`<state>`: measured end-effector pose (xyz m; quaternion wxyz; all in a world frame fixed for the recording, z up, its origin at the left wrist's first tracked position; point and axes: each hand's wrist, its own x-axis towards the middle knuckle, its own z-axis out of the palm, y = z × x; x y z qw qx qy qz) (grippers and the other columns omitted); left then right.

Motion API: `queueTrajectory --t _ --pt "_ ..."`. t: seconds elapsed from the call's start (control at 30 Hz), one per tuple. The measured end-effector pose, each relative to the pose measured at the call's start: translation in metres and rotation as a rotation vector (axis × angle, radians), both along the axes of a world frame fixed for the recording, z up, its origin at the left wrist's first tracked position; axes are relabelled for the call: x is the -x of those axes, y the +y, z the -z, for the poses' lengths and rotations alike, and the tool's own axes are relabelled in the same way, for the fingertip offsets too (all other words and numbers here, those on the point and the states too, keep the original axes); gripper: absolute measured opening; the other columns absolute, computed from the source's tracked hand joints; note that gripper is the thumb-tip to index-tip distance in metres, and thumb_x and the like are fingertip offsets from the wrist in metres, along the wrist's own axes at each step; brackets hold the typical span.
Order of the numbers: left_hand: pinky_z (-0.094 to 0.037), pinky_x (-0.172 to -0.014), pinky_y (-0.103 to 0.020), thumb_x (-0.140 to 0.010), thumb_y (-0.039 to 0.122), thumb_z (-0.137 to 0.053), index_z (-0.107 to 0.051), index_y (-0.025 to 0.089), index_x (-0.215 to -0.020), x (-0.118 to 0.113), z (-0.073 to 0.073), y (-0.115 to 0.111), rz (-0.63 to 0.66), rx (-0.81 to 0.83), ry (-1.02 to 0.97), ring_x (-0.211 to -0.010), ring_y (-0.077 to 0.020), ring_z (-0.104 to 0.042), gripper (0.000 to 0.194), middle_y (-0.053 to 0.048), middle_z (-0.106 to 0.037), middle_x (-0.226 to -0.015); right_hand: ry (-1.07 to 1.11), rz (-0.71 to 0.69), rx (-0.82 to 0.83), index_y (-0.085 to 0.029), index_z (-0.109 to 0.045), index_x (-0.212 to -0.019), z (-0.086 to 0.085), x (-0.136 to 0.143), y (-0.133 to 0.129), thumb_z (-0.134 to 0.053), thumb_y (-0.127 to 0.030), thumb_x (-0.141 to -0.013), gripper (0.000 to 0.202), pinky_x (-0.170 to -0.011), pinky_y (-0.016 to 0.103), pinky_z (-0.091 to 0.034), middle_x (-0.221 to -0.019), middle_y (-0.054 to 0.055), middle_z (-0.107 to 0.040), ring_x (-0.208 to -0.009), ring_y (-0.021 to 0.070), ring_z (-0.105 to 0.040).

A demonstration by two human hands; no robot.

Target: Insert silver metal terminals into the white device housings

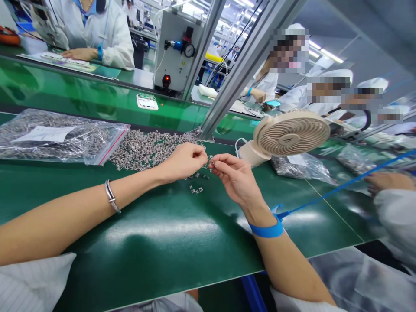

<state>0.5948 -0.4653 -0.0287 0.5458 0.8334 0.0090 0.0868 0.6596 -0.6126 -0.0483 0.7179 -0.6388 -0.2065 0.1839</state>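
Head view, right fingers (225,168) pinching a half-hidden metal piece (211,162), left fingers (199,163) curled, cannot tell whether holding anything

Green work surface (162,247) with a broad open stretch between the left forearm (71,212) and right forearm (289,264), running from the near edge up to a few loose metal pieces (196,190) below the hands. A heap of small metal parts (143,149) and a bulging plastic bag (61,138) block the far left. Beyond the fingers (224,167), a slanting metal post (240,65) rises. A beige fan (289,133) stands behind the right hand (235,177), and a taut blue cord (321,198) crosses the space rightward from the wristband (266,228).
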Motion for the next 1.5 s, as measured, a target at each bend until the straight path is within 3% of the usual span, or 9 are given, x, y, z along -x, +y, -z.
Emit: queueTrajectory --t 0.23,0.63,0.9,1.13,1.37,1.5 --pt "-0.026 -0.056 -0.024 -0.073 0.013 -0.047 -0.047 0.014 -0.055 -0.0016 0.0023 -0.0016 0.035 -0.008 -0.009 -0.053 -0.0063 -0.033 0.019 0.005 -0.037 -0.051 -0.010 -0.023 0.007 -0.022 -0.070 -0.064 0.0001 0.0027 0.0025 -0.079 -0.025 -0.054 0.014 -0.058 0.022 -0.043 -0.064 -0.003 -0.063 -0.062 0.0083 -0.055" --pt "-0.029 -0.053 -0.023 -0.072 0.015 -0.047 -0.054 0.014 -0.059 -0.0031 0.0060 0.0000 0.227 0.029 0.041 -0.054 -0.0071 -0.039 0.015 0.004 -0.046 -0.055 0.055 -0.005 -0.057 -0.020 -0.068 -0.062 0.0024 0.0018 0.0033 -0.078 -0.024 -0.053 0.014 -0.060 0.022 -0.045 -0.064 -0.003 -0.060 -0.060 0.0071 -0.052" --pt "-0.031 -0.056 -0.023 -0.073 0.017 -0.048 -0.053 0.014 -0.059 -0.0028 0.0053 -0.0014 0.142 0.050 0.016 -0.055 -0.0072 -0.041 0.016 0.004 -0.048 -0.055 0.151 -0.041 -0.024 -0.020 -0.069 -0.063 -0.0010 -0.0005 0.0023 -0.082 -0.027 -0.049 0.020 -0.057 0.019 -0.045 -0.066 -0.003 -0.061 -0.059 0.0060 -0.052" --pt "-0.028 -0.056 -0.024 -0.072 0.018 -0.048 -0.050 0.014 -0.056 -0.0028 0.0055 -0.0019 0.047 0.050 -0.017 -0.053 -0.0067 -0.034 0.017 0.005 -0.040 -0.051 0.154 -0.072 -0.006 -0.021 -0.067 -0.063 -0.0025 0.0004 0.0021 -0.083 -0.029 -0.049 0.024 -0.056 0.020 -0.044 -0.062 -0.004 -0.060 -0.060 0.0080 -0.053" --pt "-0.026 -0.056 -0.025 -0.072 0.016 -0.047 -0.047 0.015 -0.054 -0.0018 0.0037 -0.0013 0.051 0.053 -0.027 -0.055 -0.0071 -0.032 0.018 0.005 -0.036 -0.052 0.156 -0.107 0.031 -0.020 -0.064 -0.062 -0.0038 -0.0024 0.0005 -0.081 -0.030 -0.052 0.022 -0.052 0.021 -0.042 -0.057 -0.004 -0.054 -0.054 0.0064 -0.047" --pt "-0.027 -0.058 -0.025 -0.072 0.016 -0.047 -0.049 0.015 -0.055 -0.0006 0.0013 -0.0023 0.093 0.058 -0.014 -0.055 -0.0074 -0.036 0.017 0.004 -0.042 -0.053 0.174 -0.134 0.039 -0.020 -0.064 -0.061 -0.0047 -0.0024 0.0004 -0.081 -0.029 -0.051 0.022 -0.051 0.021 -0.041 -0.055 -0.005 -0.053 -0.052 0.0062 -0.046"
